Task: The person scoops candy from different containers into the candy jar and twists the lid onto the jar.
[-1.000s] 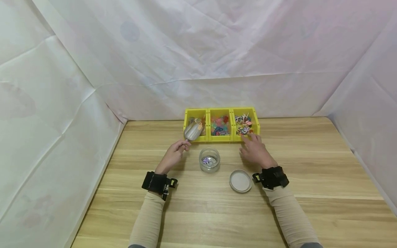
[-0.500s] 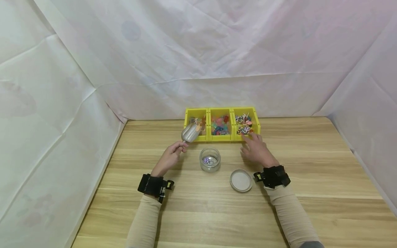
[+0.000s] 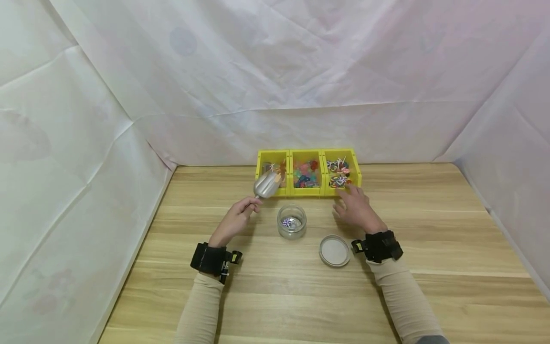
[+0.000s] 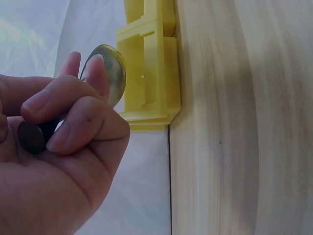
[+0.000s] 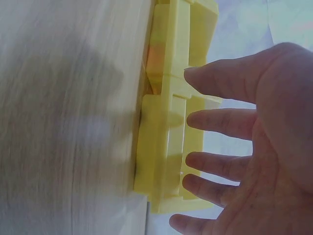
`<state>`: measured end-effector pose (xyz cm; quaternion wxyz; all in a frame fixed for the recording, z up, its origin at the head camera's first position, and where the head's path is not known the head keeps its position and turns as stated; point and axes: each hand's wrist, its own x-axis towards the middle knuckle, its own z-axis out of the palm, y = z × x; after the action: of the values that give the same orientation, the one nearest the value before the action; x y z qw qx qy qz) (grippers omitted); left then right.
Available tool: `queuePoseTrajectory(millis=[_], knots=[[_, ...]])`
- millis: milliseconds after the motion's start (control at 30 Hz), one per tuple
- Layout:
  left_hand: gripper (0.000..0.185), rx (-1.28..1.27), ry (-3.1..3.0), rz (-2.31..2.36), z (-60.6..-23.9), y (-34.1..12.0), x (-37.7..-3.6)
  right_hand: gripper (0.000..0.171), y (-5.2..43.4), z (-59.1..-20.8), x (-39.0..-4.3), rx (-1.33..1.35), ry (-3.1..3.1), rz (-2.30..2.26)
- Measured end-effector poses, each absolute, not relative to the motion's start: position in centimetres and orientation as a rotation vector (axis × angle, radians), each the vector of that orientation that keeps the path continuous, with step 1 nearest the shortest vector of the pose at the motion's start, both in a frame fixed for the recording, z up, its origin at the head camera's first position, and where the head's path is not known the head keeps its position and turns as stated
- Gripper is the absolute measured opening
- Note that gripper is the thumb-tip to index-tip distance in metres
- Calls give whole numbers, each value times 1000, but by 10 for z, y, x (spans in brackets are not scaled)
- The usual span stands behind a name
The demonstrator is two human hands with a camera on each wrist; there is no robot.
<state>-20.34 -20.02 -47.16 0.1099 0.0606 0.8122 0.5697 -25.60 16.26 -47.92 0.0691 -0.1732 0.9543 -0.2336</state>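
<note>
Both mid-frame, left hand (image 3: 234, 220) gripped scoop (image 3: 264, 186), right hand (image 3: 358, 210) (fingers loose) hung by bins (image 3: 306, 192); scooping seemed underway, needing a steady tilt.

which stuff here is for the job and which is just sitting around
Likely part of the job: metal scoop, yellow bins, candy-like pieces, glass jar, round lid

Just around: white sheeting, wooden table, black wrist straps; nothing loose looks unrelated
</note>
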Motion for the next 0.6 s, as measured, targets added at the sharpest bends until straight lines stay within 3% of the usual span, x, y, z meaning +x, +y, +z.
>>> queuePoseTrajectory(millis=[600], knots=[[30, 210, 2411, 1632, -461, -198, -198, 53, 158, -479, -253, -594, 2884, -710]])
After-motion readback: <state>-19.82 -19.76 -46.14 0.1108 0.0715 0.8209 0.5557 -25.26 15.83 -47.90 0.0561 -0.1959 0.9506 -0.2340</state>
